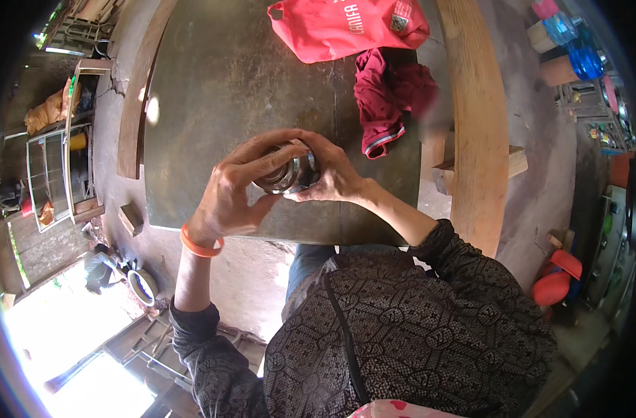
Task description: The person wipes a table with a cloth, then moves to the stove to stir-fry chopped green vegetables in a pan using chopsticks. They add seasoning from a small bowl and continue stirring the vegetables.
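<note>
Over the near part of a dark table [220, 83], both of my hands are wrapped round a shiny, round jar-like container [284, 178]. From the left, my left hand [238, 182] grips it with fingers over its upper side and the thumb below; an orange band circles that wrist. My right hand [337, 167] closes on its right side. Fingers hide much of the container, and I cannot tell if it is glass or metal. Beyond my right hand lies a crumpled maroon garment [383, 97] with a striped edge.
A red bag [346, 31] lies at the table's far edge. Wooden benches flank the table, one at left [138, 104] and a longer one at right [477, 118]. Blue water bottles [584, 61] and a red plastic container [551, 287] stand farther right.
</note>
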The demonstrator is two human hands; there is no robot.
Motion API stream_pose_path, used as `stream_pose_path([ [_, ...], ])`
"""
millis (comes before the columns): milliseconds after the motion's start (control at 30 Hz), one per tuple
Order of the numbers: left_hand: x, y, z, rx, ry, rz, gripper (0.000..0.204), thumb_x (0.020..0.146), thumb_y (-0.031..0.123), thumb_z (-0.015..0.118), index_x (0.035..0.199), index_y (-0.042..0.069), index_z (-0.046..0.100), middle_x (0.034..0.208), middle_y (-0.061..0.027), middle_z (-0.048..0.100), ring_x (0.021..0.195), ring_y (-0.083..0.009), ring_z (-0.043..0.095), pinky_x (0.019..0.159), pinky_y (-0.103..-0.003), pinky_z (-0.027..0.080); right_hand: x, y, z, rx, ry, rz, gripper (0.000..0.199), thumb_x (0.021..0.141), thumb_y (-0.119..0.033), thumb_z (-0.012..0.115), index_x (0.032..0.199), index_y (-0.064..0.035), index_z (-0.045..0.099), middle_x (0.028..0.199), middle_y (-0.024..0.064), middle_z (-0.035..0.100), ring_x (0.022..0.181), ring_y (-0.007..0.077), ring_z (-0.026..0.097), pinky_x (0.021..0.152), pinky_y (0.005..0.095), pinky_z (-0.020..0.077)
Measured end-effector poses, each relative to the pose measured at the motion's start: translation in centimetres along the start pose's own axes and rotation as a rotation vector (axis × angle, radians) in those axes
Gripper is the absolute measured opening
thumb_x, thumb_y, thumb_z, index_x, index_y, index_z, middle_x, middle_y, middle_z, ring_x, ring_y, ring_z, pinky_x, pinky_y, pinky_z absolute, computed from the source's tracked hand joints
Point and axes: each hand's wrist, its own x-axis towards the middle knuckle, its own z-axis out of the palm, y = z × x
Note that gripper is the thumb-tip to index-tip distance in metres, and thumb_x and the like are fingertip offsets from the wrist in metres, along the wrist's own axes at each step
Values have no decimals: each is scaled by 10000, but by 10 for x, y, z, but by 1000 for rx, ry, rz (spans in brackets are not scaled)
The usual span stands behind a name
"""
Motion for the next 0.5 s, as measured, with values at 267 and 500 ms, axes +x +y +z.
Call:
stream_pose_path([
  [267,-5,6,19,319,238,47,692,624,91,886,1282,127,677,1327,-150,549,1165,-306,608,947,-411,550,7,4,-13,-12,-24,-95,910,555,-201,943,1336,-92,491,1233,128,613,1109,332,632,954,416,542],
  [500,-8,10,6,237,121,47,607,657,16,831,1243,88,694,1250,-155,594,1139,-298,634,921,-388,556,9,1,-20,29,-68,-117,866,568,-193,936,1308,-95,499,1224,137,616,1102,331,631,949,414,541],
])
